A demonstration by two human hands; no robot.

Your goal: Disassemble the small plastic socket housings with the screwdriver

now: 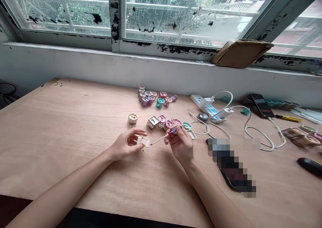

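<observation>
Clear piece (143, 141): small, block-like; held between the thumb and fingers of the left hand (128, 143), its right end projecting past the fingertips; whether it also rests on the table (75, 137), cannot tell.
Screwdriver (173, 131): red-and-blue handle gripped by thumb and fingers of the right hand (181, 147); shaft slants down leftward, tip just beside the piece's right end; contact, cannot tell.
Hidden: piece's left side, partly behind the left fingers; part of the handle, under the right fingers.
Hard to make out: the piece's fine detail; a dark object (225, 181) right of the right forearm, largely pixelated.
Left forearm: bare, rising rightward from the lower left, cut off by the frame.
Right forearm: bare, rising leftward from the bottom edge, likewise cut off.
Cream container (132, 118): beyond the left hand, apart from it.
</observation>
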